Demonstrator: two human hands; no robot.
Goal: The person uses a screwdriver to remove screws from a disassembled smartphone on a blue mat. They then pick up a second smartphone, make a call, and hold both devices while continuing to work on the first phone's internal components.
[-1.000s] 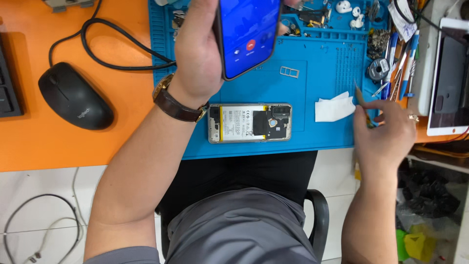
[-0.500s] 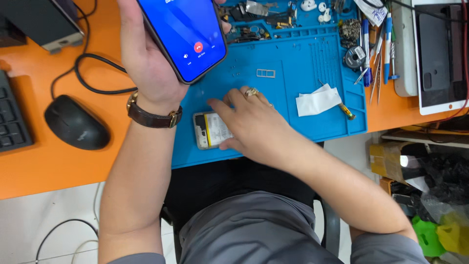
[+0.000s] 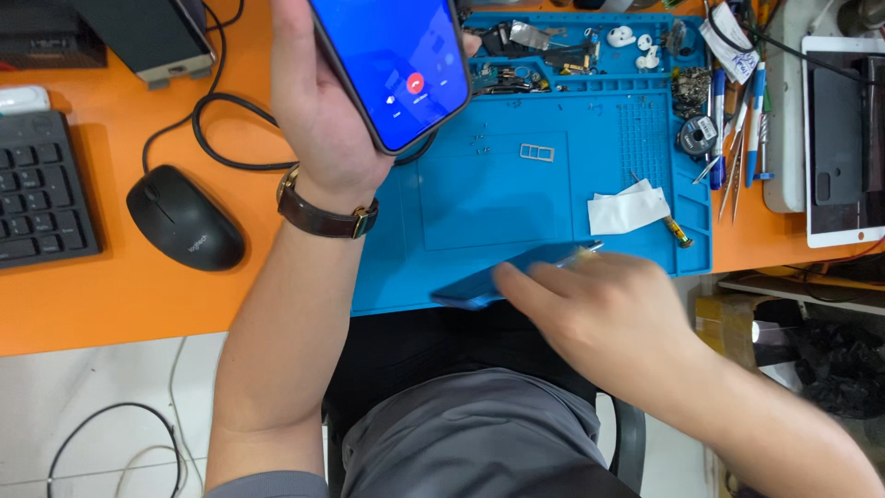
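The left hand (image 3: 318,111) is closed around a lit smartphone (image 3: 392,65), its blue call screen facing up, raised over the worktop's back edge. The right hand (image 3: 599,309) grips a second phone (image 3: 502,277) near the front edge of the blue repair mat (image 3: 516,198), tilting it so that mostly its blue side shows; it looks partly lifted, not yet set down. Beyond lie a white wipe (image 3: 627,210) and tools by the right edge, a black mouse (image 3: 184,217) and keyboard (image 3: 41,189) by the left.

Bright even light, right hand (image 3: 604,309) motion-blurred
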